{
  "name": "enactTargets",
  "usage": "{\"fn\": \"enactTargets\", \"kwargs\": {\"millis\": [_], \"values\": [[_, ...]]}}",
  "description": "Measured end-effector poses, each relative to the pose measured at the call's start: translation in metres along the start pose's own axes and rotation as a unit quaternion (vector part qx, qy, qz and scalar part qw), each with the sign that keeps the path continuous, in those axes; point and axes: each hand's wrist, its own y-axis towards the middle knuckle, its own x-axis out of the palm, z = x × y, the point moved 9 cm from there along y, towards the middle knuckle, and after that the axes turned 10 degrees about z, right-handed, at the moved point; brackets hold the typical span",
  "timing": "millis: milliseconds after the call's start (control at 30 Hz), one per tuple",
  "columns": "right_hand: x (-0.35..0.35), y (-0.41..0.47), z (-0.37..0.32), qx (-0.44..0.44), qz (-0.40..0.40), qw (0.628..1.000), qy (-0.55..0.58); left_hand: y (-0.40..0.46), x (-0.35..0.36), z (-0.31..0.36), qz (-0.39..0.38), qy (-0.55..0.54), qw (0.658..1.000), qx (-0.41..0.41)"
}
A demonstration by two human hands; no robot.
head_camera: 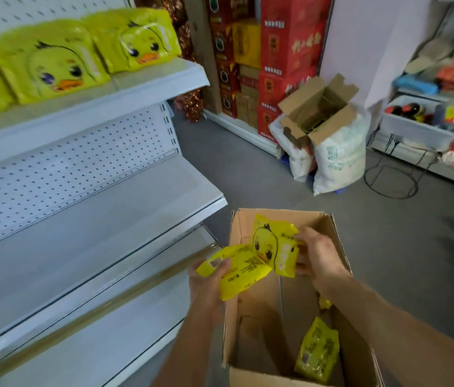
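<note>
A shop aisle with a grey floor: white shelving fills the left of the frame. On the top shelf (147, 85), upper left, duck packets (52, 68) lie face up in a row, fronts toward the aisle so that a shopper can read them. The bare shelf (94, 233) below looks like the place for the next ones.

At lower centre, the left hand (206, 283) grips a back-up packet (239, 272), thumb on top and fingers beneath, over the left edge of the box (241, 227). That packet overlaps a face-up packet (273, 244), pinched at its right edge by the right hand (320, 258). Both hands are clamped on one packet each and sit close together above the box, probably lining the two up to shelve them as a pair. The box stands open on the floor just beside the shelving, which keeps the reach short. A last packet (317, 350) leans against its near right wall, and a yellow scrap shows under the right wrist.

Upper centre, red cartons (287, 51) are stacked against the wall. An open carton (317, 107) rests on white sacks (340, 157). At right, a bin (421, 129) sits on a wire stand (393, 177).
</note>
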Motion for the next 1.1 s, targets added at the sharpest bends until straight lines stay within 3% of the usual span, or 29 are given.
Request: {"fn": "enactTargets", "kwargs": {"millis": [100, 233, 467, 700, 1100], "values": [[-0.009, -0.034, -0.013, 0.055, -0.027, 0.994, 0.095, -0.029, -0.039, 0.018, 0.023, -0.013, 0.998, 0.050], [0.007, -0.089, -0.025, 0.075, -0.117, 0.983, 0.119, -0.076, -0.088, 0.042, 0.053, 0.027, 0.991, 0.118], [0.080, -0.175, -0.033, 0.067, -0.226, 0.972, 0.019, -0.148, -0.154, 0.072, 0.077, -0.016, 0.993, 0.093], [0.175, -0.254, -0.059, -0.006, -0.301, 0.952, -0.061, -0.183, -0.246, 0.123, 0.130, -0.088, 0.970, 0.187], [0.326, -0.365, -0.062, -0.113, -0.265, 0.957, 0.035, -0.204, -0.425, 0.213, 0.217, -0.096, 0.912, 0.334]]}}
